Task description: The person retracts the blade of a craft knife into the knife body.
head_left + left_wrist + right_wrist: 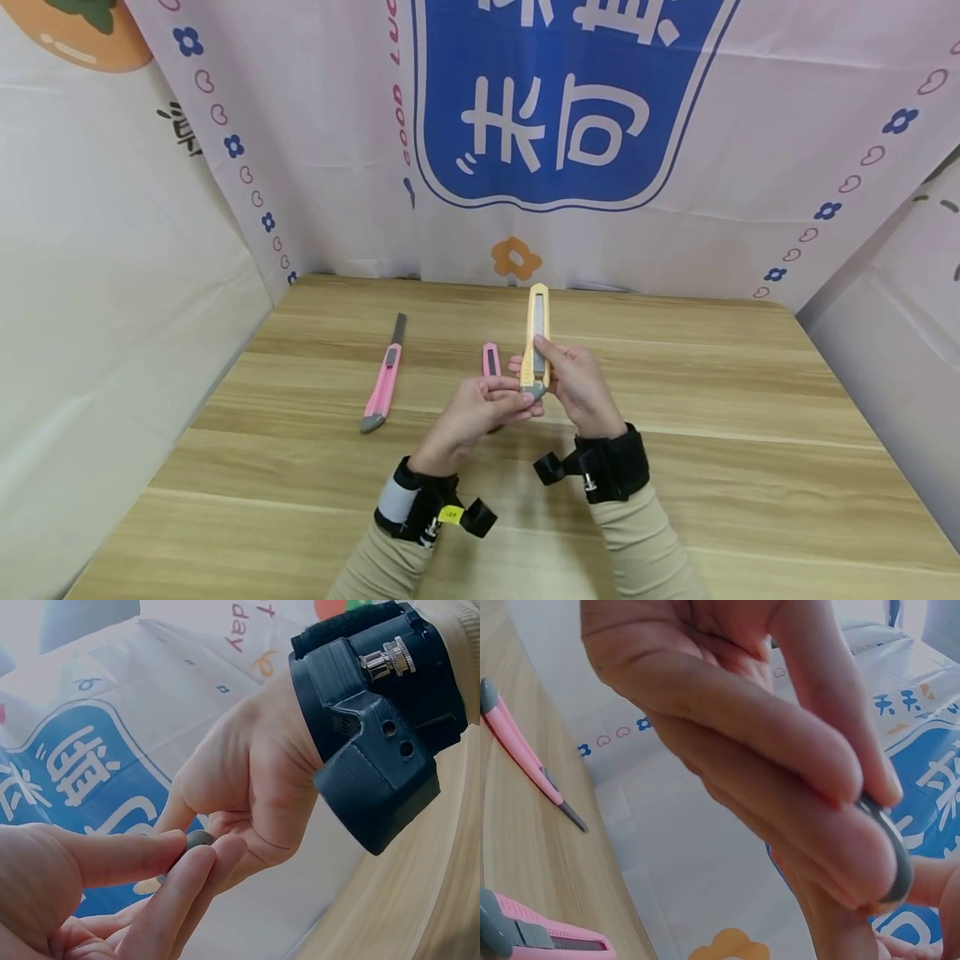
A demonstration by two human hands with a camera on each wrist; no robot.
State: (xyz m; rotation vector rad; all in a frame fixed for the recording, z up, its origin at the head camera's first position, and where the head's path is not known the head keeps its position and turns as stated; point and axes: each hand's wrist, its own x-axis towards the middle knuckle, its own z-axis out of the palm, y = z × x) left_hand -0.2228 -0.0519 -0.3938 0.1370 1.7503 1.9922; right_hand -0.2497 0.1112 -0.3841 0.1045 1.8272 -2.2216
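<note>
A yellow utility knife (pixel 528 358) with a grey end cap stands raised between both hands, tip pointing away. No blade shows past its tip. My right hand (pixel 581 385) grips the knife's body, its thumb lying along the slider side. At the near end, my left hand (pixel 472 410) pinches the grey end cap (pixel 199 839) between thumb and fingers. Behind the left hand lies a pink utility knife (pixel 491 357), partly hidden in the head view. Farther left, another pink utility knife (pixel 384 383) rests on the table with its blade extended.
The wood-grain table (pixel 735 392) runs under both forearms. A printed cloth (pixel 345 167) hangs along its back edge, with pale cloth at the left and right sides. Black camera mounts (pixel 611 467) sit on both wrists.
</note>
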